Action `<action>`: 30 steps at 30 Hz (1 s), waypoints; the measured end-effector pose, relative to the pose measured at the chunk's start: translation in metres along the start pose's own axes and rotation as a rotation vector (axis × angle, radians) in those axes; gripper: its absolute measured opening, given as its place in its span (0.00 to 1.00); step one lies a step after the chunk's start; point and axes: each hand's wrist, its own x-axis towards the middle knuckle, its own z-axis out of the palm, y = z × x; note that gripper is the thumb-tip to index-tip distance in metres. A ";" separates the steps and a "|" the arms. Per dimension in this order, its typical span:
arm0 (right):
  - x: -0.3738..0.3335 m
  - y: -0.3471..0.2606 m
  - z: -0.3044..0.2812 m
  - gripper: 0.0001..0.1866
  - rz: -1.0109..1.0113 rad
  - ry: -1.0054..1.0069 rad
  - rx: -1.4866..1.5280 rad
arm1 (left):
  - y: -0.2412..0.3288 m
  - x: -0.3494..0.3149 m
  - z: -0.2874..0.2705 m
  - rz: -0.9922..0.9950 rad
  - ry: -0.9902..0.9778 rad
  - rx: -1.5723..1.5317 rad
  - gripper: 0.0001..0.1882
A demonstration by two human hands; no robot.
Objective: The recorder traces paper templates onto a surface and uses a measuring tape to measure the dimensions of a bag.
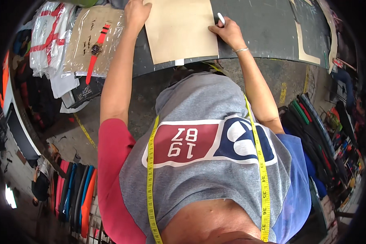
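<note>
Overhead, a dark bench (pixel 268 28) is seen carrying a tan card pattern (pixel 179 28). Its left edge is pressed flat by the open left hand (pixel 136 12), while a white chalk (pixel 221 18) is pinched in the closed right hand (pixel 227 31) at its right edge.

This is a tailoring or garment-cutting workshop. A dark cutting counter (pixel 268 28) carries a tan paper pattern (pixel 179 28) and further pattern pieces (pixel 305 44) lie near its far edge. A yellow measuring tape (pixel 151 179) hangs round the person's neck. Rolls of fabric (pixel 75 195) in red, blue, black and orange stand on the left, and more rolls (pixel 309 122) lie at the right. Folded clothes in clear bags (pixel 48 36) are stacked on the counter's left end, above a bare concrete floor (pixel 158 93).
</note>
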 end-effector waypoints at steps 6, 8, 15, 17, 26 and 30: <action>-0.001 0.004 0.001 0.23 0.043 0.035 -0.025 | 0.028 -0.006 0.001 -0.163 -0.036 0.099 0.20; -0.005 -0.011 0.004 0.24 0.014 0.014 0.007 | -0.052 -0.017 0.021 0.153 -0.023 0.341 0.18; -0.006 0.008 0.005 0.17 0.004 0.063 0.057 | -0.010 -0.011 0.025 0.007 0.108 0.012 0.15; -0.006 0.005 0.009 0.17 -0.002 0.040 0.034 | -0.029 -0.008 0.027 0.219 0.280 0.005 0.14; 0.002 0.039 0.018 0.20 -0.209 0.110 0.399 | 0.035 0.010 -0.001 0.680 -0.038 0.054 0.12; -0.004 -0.002 -0.006 0.20 0.089 -0.022 0.028 | 0.032 0.033 0.004 -0.002 -0.123 0.063 0.21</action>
